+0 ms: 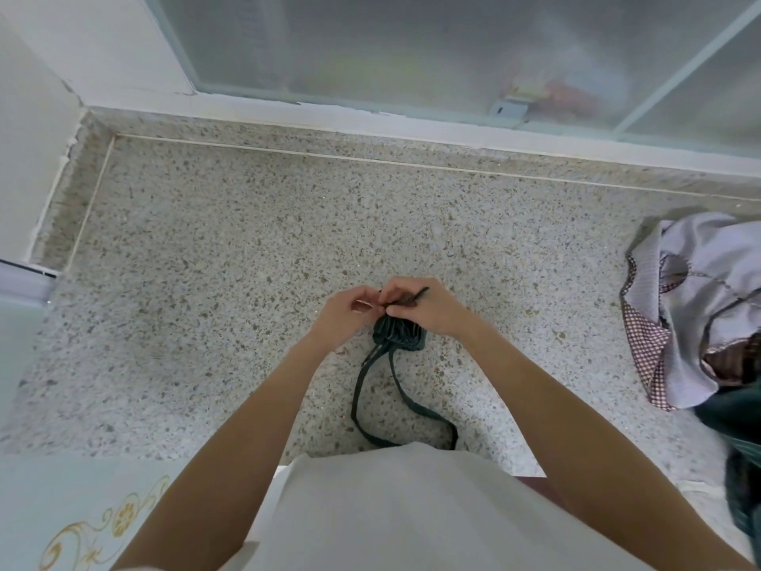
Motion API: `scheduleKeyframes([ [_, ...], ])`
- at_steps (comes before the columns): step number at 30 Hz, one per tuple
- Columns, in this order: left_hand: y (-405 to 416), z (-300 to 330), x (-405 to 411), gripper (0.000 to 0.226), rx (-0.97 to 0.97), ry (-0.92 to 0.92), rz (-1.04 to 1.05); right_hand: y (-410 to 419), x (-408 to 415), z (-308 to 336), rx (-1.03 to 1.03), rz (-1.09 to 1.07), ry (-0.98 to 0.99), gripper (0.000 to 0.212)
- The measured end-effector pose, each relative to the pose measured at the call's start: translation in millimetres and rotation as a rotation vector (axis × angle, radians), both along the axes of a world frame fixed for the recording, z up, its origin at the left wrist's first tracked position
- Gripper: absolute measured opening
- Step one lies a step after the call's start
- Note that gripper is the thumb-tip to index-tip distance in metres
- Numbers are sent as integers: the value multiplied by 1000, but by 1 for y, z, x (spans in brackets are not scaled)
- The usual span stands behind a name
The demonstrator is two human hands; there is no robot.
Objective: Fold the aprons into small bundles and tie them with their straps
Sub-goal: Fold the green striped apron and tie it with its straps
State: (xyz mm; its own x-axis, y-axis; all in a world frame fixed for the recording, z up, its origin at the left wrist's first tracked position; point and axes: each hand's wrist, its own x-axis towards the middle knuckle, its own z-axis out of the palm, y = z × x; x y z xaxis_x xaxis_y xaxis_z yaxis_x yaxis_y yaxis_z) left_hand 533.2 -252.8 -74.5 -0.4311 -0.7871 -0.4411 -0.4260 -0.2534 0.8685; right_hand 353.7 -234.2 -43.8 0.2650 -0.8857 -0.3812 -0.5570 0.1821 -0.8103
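A small dark green apron bundle (398,332) sits on the speckled stone bench (214,257), folded tight into pleats, directly under and between the two hands. The left hand (345,313) is closed with its fingertips pinched at the top of the bundle, and the right hand (420,307) meets it there, fingers curled around a thin dark strap end (415,295) that pokes out past the knuckles, away from the person. Both hands are touching each other at the fingertips over the bundle's far edge (what exactly the left one grips is hidden by its own fingers). From the near side of the bundle, below the wrists, a long dark strap loop (401,401) trails across the bench toward the person's white garment (412,508) and disappears under its edge. Well to the right of the right hand lies a loose heap of other aprons (696,307), pale lilac with checked trim, with darker cloth beneath it.
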Motion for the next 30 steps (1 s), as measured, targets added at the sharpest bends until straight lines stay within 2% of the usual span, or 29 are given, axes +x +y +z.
scheduleKeyframes([
  [3, -2, -1, 1, 10, -138, -82, -123, 4, 3, -4, -139, -34, 77, 16],
  [6, 1, 3, -2, 13, -227, -129, -120, 10, 11, -11, -467, -42, 289, 22],
  [9, 7, 5, -4, 15, -179, -67, -60, 20, 22, -14, -636, 9, 534, 26],
  [13, 12, 7, -3, 11, -83, 25, 13, 25, 27, -13, -693, 42, 637, 27],
  [17, 9, 8, 0, 25, -82, 1, -10, 29, 25, -16, -759, 35, 619, 17],
  [21, 9, 14, 8, 33, -101, 0, -103, 35, 25, -17, -742, 27, 588, 20],
  [27, 0, 17, 20, 12, -270, -161, -274, 40, 25, -23, -625, -72, 342, 12],
  [30, 1, 15, 19, 18, -378, -310, -306, 44, 28, -23, -494, -231, 152, 14],
])
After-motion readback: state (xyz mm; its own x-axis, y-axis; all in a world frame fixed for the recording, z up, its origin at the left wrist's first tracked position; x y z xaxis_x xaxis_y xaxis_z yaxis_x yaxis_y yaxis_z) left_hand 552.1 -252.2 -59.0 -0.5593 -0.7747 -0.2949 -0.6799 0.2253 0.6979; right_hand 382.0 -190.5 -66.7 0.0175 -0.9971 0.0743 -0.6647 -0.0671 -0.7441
